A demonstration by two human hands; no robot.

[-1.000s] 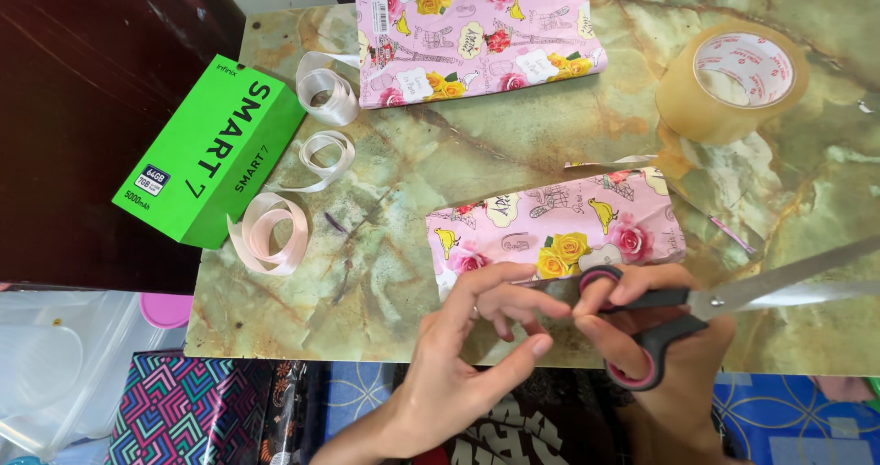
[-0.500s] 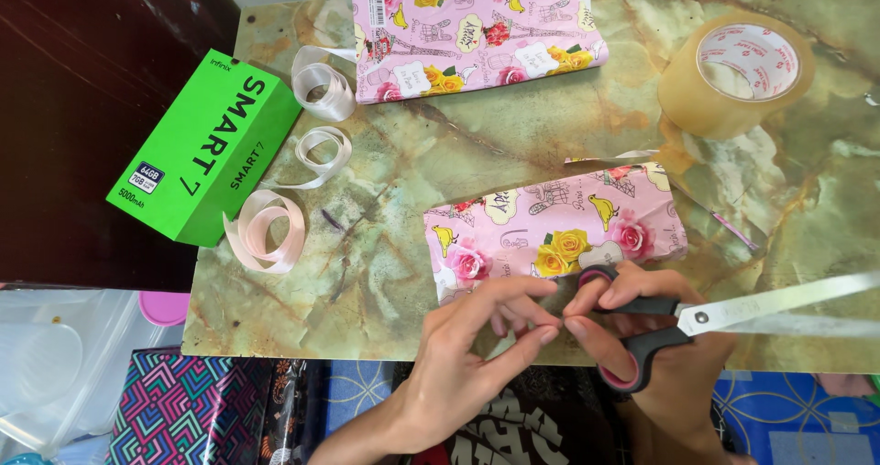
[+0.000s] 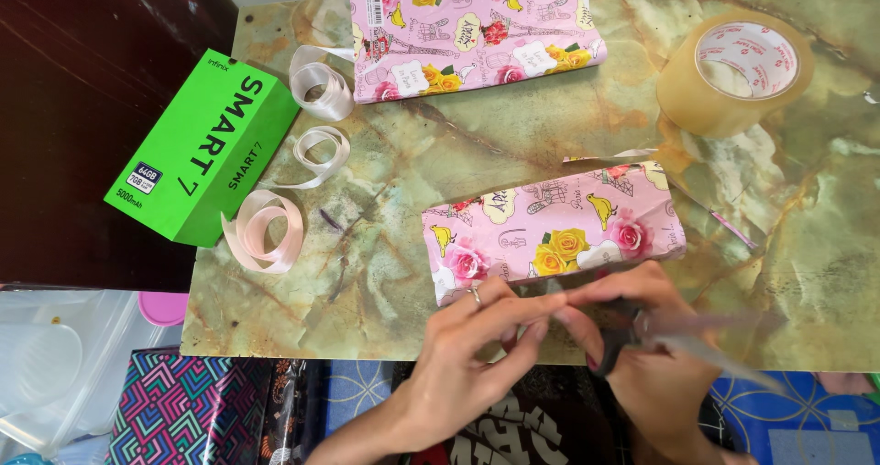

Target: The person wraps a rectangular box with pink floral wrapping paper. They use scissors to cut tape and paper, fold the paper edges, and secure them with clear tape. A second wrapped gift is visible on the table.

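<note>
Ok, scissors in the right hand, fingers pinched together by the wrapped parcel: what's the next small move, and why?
Probably steady the scissors first. They are motion-blurred in the right hand, while the left hand meets the right hand's fingertips at the near edge of the pink wrapped parcel. What they pinch is too small to tell.

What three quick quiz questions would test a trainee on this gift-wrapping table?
1. True or false: the tape roll lies on the green box.
2. Which hand holds the scissors: A left, B right?
3. How many ribbon coils lie beside the box?

Key:
1. False; it sits on the table, far from the box.
2. B, the right hand; the left hand meets it by the parcel.
3. Three.
</note>
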